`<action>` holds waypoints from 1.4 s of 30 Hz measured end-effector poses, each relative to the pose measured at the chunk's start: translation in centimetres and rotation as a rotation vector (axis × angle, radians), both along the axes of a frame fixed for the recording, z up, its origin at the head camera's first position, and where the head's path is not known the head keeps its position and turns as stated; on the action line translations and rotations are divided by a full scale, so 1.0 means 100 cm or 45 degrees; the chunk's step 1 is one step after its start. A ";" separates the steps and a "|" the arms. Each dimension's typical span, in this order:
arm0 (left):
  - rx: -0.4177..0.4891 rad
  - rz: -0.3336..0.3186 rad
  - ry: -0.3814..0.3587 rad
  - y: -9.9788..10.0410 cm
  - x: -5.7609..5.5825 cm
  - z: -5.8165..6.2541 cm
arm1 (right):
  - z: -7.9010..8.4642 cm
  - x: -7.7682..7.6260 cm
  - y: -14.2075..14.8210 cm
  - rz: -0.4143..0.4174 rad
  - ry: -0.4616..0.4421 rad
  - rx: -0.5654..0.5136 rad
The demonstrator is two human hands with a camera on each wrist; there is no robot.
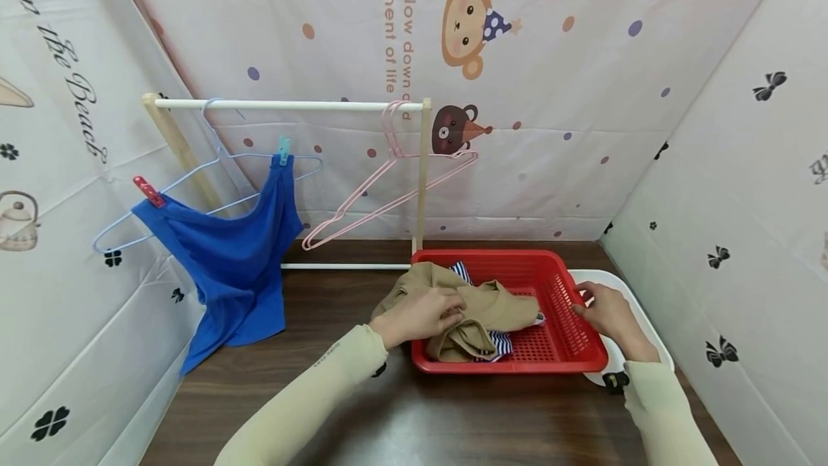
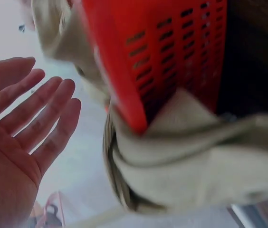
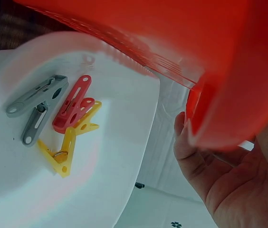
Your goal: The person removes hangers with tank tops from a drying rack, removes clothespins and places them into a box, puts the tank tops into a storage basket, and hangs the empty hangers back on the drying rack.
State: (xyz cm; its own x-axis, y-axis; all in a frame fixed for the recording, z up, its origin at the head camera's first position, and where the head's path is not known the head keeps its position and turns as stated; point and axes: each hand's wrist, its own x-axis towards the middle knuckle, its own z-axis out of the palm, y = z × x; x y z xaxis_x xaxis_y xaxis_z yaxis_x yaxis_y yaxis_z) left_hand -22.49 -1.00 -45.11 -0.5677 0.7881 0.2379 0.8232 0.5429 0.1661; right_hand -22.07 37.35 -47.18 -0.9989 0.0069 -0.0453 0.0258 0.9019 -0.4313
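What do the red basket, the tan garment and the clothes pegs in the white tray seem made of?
Red basket: probably moulded plastic, fairly glossy, given its highlights and regular slots.
Tan garment: matte cloth, shown by its soft folds; the fibre can't be told.
Clothes pegs: likely smooth plastic, evenly coloured; the yellow one has what looks like a metal wire spring.

head view bright, glare on tabletop [image 1: 414,416]; left wrist view dimmer, cloth [image 2: 200,171] blurred.

Pale printed walls [image 1: 569,185], probably fabric, rise on three sides, a cartoon bear [image 1: 449,131] here, black bows [image 1: 721,352] there, and glare [image 1: 414,416] gleams off the brown wooden tabletop [image 1: 511,416]!
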 end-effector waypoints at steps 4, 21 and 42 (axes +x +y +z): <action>0.100 0.095 -0.041 -0.021 -0.004 0.008 | 0.000 0.000 0.000 -0.008 -0.005 0.005; 0.212 0.447 -0.396 -0.104 -0.013 -0.017 | 0.002 0.000 0.000 -0.007 -0.007 0.004; 0.460 0.426 -0.144 -0.106 -0.025 -0.037 | 0.001 0.001 0.000 -0.037 -0.050 -0.024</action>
State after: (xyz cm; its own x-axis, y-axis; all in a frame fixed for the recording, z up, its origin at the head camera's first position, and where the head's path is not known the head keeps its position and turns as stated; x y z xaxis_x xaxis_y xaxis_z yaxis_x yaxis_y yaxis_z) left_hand -25.03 -11.64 -48.82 -0.8132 0.4373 0.3841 0.5799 0.6652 0.4703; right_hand -22.00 37.38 -47.13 -0.9958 0.0344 -0.0847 0.0688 0.8921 -0.4465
